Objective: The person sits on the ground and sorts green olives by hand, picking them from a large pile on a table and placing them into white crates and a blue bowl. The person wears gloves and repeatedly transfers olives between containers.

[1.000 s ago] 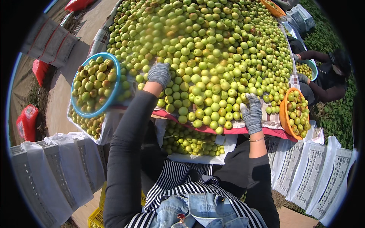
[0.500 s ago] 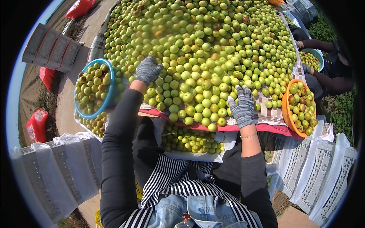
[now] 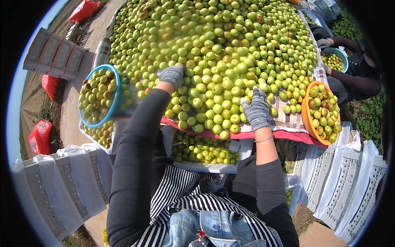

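A wide heap of round green jujubes (image 3: 214, 80), some with brown patches, covers the cloth-lined table in front of me. My left hand (image 3: 173, 77), in a grey knit glove, is bent against the fruit left of the middle; its fingertips and palm are hidden. To the right, my right hand (image 3: 257, 110), gloved alike, lies with fingers stretched and thumb apart against the near right edge of the pile. Fruit sits between the two hands and along the table's near edge. Below that edge, a white-lined crate (image 3: 197, 150) holds more green jujubes.
A blue basin (image 3: 116, 92) of browner fruit stands left, an orange basket (image 3: 305, 113) of similar fruit right. Grey crates (image 3: 61, 185) flank me on both sides. At the far right, a co-worker's gloved hand (image 3: 324, 43) is near another blue basin (image 3: 345, 61).
My left hand has moved to the right across the fruit, uncovering some cloth on its left. My right hand has shifted slightly left and up, fingers still extended.
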Motion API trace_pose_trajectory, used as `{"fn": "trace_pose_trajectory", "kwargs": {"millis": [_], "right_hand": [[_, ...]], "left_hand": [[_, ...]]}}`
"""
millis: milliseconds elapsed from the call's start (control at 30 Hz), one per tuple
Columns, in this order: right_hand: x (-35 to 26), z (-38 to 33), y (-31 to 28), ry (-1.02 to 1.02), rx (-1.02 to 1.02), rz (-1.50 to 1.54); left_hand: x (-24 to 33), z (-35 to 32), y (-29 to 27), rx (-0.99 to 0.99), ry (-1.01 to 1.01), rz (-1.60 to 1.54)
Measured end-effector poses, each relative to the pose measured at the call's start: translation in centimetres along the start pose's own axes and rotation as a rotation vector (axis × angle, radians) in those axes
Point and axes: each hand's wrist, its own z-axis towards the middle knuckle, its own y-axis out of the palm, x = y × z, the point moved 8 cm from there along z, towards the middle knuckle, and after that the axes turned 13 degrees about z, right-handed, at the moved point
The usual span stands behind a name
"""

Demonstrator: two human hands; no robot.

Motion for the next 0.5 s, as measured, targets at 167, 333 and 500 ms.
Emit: {"fn": "trace_pose_trajectory", "kwargs": {"millis": [167,333,500], "right_hand": [[-2.3,0.3,-1.6,-0.163,0.185,0.030],[-6.9,0.7,-1.3,-0.444,0.139,0.165],[-11.2,5.1,4.5,-0.415,-0.220,-0.198]], "left_hand": [[-4.8,-2.0,1.3,0.134,-0.305,-1.226],[-1.5,-10.7,1.3,-0.075,0.042,-1.872],[4.5,-18.7,2.3,-0.387,0.105,-2.131]]}}
